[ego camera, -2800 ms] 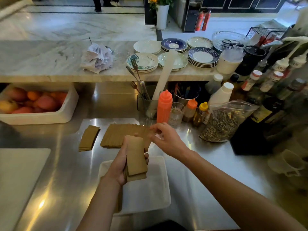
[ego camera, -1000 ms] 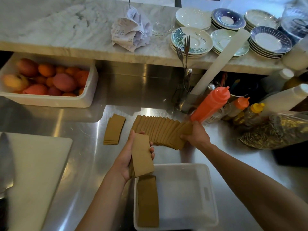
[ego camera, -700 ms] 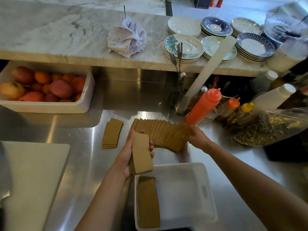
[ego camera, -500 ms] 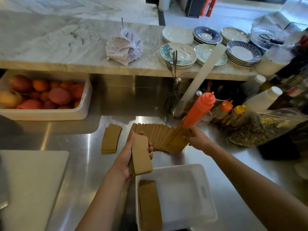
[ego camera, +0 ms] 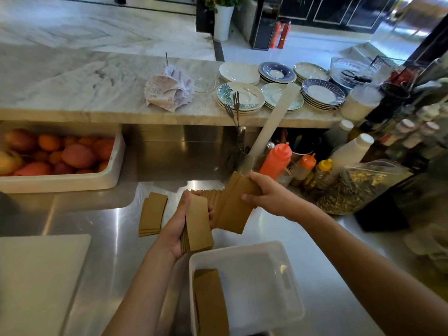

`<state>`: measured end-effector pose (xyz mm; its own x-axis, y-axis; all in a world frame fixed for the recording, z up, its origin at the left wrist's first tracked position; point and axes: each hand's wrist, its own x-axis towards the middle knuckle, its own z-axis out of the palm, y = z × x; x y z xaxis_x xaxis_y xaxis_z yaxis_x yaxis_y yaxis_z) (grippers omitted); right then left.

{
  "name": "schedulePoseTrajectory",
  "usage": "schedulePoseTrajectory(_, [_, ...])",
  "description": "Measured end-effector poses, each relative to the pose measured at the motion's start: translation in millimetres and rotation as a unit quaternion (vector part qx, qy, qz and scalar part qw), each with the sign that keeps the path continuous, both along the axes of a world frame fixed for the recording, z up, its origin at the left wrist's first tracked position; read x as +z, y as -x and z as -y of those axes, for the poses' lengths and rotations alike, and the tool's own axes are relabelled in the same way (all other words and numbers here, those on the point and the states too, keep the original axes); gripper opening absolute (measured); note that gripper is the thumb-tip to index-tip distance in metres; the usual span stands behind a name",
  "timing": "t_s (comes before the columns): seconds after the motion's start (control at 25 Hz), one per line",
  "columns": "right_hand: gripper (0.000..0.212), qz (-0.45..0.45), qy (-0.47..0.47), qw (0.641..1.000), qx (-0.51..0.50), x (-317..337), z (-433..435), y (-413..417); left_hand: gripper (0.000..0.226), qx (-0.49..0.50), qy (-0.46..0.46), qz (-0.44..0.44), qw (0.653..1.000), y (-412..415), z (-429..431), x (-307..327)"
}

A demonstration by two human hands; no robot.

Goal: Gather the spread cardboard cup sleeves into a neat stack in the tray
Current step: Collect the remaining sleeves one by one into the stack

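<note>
My left hand (ego camera: 176, 224) grips a squared bundle of brown cardboard sleeves (ego camera: 198, 226) upright above the steel counter. My right hand (ego camera: 266, 195) holds a second bunch of sleeves (ego camera: 232, 209) lifted off the counter, just right of the left bundle. Behind them a few fanned sleeves (ego camera: 210, 193) still lie on the counter. A small separate pile of sleeves (ego camera: 152, 214) rests to the left. The white tray (ego camera: 271, 282) sits below my hands, with a stack of sleeves (ego camera: 210, 304) along its left side.
A white cutting board (ego camera: 36, 282) lies at the left. A white tub of fruit (ego camera: 58, 158) stands at the back left. Squeeze bottles (ego camera: 276, 158), a utensil cup and a bag of seeds (ego camera: 358, 187) crowd the back right. Plates (ego camera: 240, 97) sit on the marble shelf.
My right hand has gathered the right end of the fanned row and lifted it off the counter toward the left bundle. The left hand has held its bundle steady.
</note>
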<state>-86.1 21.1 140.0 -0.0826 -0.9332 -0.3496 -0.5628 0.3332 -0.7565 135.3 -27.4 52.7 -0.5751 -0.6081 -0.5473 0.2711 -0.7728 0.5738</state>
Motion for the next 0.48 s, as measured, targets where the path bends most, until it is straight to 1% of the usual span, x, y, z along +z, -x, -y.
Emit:
schedulePoseTrajectory(0.08, [0.026,0.013,-0.001,1.0,0.024,9.7,-4.5,-3.5,0.045,-0.005,0.024,0.015,1.0,3.6,-7.4,3.5])
schedulePoseTrajectory(0.2, [0.031,0.032,0.001,0.998,0.052,15.0,-10.6,-6.7,0.055,-0.024,0.04,0.006,0.999,10.5,-19.5,9.2])
schedulePoseTrajectory(0.32, [0.035,0.04,0.016,0.997,0.065,13.9,-22.2,-8.4,0.066,-0.031,0.02,0.012,0.999,19.5,-37.2,17.9])
schedulePoseTrajectory(0.4, [0.037,0.027,0.033,0.996,0.076,10.9,-27.2,-12.5,0.075,-0.04,-0.001,0.018,0.999,21.8,-45.5,21.2])
schedulePoseTrajectory(0.48, [0.039,-0.005,0.061,0.993,0.097,7.8,-35.3,-17.4,0.077,-0.033,0.0,0.031,0.999,22.2,-56.6,25.9])
